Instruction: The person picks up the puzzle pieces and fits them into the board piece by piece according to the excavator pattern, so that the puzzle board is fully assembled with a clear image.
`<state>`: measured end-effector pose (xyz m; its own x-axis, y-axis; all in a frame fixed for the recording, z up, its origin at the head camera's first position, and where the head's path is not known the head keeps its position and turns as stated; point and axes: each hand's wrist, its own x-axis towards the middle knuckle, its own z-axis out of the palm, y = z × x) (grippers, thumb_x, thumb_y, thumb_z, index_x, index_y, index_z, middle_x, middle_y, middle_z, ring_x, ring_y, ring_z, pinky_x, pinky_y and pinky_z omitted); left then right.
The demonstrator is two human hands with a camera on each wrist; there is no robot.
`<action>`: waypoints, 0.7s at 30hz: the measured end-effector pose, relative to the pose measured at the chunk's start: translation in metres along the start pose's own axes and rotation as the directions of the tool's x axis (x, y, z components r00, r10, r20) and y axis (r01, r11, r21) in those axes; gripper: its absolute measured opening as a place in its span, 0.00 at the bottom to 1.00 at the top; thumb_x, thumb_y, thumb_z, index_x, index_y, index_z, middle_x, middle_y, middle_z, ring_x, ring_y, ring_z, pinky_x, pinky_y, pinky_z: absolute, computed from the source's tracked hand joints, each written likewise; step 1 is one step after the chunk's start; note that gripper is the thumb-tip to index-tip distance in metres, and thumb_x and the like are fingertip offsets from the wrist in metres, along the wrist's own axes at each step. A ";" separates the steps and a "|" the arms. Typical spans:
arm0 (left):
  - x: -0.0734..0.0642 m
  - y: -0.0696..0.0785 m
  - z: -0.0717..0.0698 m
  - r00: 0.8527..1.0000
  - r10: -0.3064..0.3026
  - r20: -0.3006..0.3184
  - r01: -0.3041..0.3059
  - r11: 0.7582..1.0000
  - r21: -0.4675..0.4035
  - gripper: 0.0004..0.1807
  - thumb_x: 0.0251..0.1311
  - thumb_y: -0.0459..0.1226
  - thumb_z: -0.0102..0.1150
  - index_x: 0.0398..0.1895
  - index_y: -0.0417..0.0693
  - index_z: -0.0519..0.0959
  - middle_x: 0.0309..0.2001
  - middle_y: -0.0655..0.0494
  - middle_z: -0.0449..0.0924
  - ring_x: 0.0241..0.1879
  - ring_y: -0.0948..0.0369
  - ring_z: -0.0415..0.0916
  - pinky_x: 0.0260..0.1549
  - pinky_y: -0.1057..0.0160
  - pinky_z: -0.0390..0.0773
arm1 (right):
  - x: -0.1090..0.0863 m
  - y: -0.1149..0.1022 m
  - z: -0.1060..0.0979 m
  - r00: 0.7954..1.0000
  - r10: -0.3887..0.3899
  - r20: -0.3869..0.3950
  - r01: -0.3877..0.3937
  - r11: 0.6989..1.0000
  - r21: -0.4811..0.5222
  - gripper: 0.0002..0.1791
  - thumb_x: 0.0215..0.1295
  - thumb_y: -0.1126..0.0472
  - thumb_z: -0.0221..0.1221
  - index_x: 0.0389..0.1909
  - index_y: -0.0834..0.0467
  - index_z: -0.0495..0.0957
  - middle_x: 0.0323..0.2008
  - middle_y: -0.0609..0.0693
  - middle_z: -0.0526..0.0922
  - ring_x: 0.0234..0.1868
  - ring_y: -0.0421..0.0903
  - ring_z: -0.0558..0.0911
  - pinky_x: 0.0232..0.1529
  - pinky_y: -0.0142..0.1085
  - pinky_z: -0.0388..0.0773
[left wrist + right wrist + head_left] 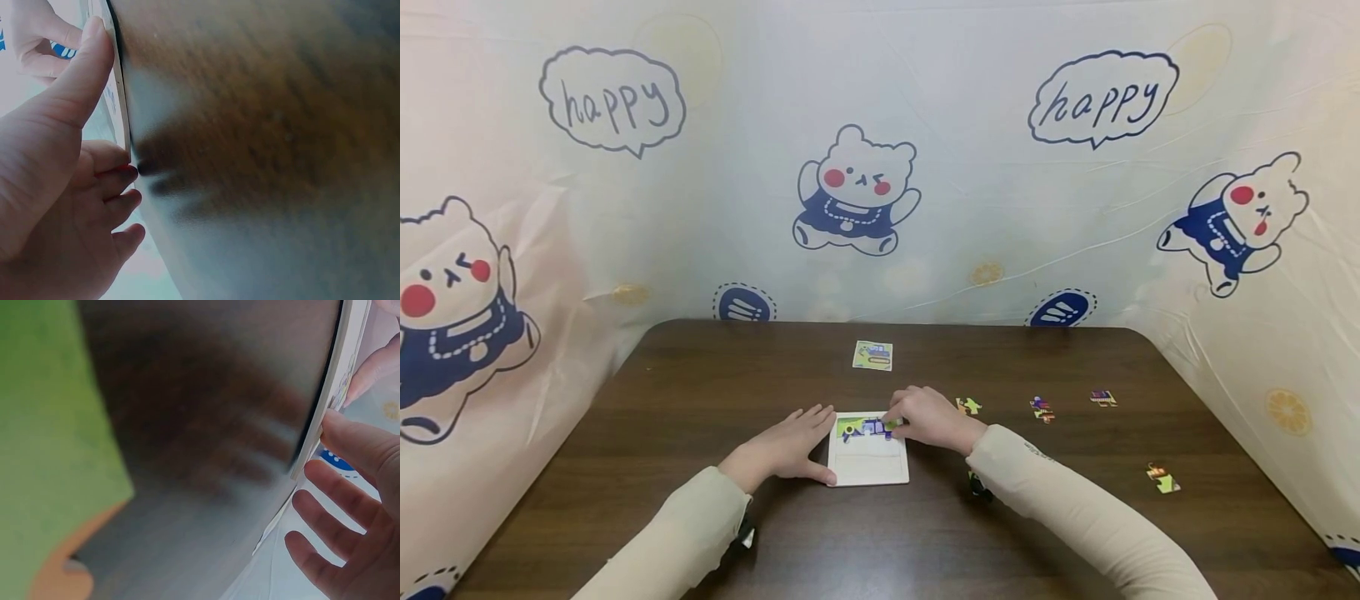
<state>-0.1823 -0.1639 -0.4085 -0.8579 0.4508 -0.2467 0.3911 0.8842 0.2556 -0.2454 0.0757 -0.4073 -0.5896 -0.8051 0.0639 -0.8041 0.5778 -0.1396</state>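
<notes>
A white puzzle tray (868, 471) lies on the table, with joined jigsaw pieces (862, 428) of a purple vehicle on green along its far side. My left hand (790, 446) rests at the tray's left edge, fingers extended and thumb near the front corner; in the left wrist view the thumb (94, 59) lies against the tray's side. At the tray's far right corner, my right hand (931, 418) pinches a green and purple puzzle piece (892, 424) between thumb and index finger. The right wrist view shows its other fingers (334, 497) loosely spread beside the tray edge.
A small picture card (873, 356) lies beyond the tray. Loose puzzle pieces lie to the right: a green one (970, 406), a purple one (1042, 408), another purple one (1103, 398) and a green-orange one (1163, 479). One dark piece (977, 485) is partly under the right forearm.
</notes>
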 end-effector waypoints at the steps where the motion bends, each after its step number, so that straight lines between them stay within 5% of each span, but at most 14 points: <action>1: 0.000 0.000 0.000 1.000 -0.001 0.001 0.001 1.000 -0.001 0.53 0.46 0.60 0.62 0.68 0.35 0.55 0.69 0.44 0.50 0.68 0.49 0.44 0.64 0.50 0.46 | 0.000 0.000 0.000 1.000 -0.001 0.002 0.001 1.000 -0.003 0.13 0.55 0.58 0.65 0.43 0.52 0.84 0.39 0.47 0.80 0.39 0.43 0.76 0.37 0.36 0.73; 21: 0.000 0.001 -0.001 1.000 -0.003 0.002 0.003 1.000 -0.010 0.53 0.46 0.59 0.63 0.67 0.34 0.56 0.69 0.43 0.51 0.68 0.49 0.44 0.64 0.49 0.46 | 0.005 0.000 0.003 0.999 -0.037 -0.002 0.037 0.995 -0.097 0.11 0.54 0.57 0.66 0.40 0.50 0.85 0.36 0.45 0.81 0.35 0.41 0.77 0.31 0.33 0.72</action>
<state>-0.1823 -0.1629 -0.4069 -0.8587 0.4479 -0.2491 0.3847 0.8844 0.2643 -0.2480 0.0710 -0.4097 -0.5594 -0.8259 0.0713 -0.8289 0.5579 -0.0408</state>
